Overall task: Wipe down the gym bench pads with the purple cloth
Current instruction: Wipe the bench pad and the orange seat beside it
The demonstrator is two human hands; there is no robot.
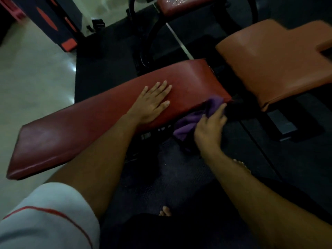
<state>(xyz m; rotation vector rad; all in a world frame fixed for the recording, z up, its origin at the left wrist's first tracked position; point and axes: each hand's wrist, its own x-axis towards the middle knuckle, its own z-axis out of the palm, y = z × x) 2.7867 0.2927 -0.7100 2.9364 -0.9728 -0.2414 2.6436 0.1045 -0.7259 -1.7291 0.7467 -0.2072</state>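
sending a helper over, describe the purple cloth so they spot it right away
Find the long dark red bench pad in the middle. At its near right edge, the right hand holds the purple cloth, bunched against the pad's side. It is the only purple thing among the red and orange padding.

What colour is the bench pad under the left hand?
Dark red, seen in the head view: the bench pad under the flat left hand.

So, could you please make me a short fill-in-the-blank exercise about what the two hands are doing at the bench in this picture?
1. The left hand rests flat on the ____ red pad.
2. The purple cloth is held by the ____ hand.
3. The cloth touches the pad at its near ____, not its top.
4. The pad to the right, which neither hand touches, is ____ in colour.

Missing words: dark; right; edge; orange
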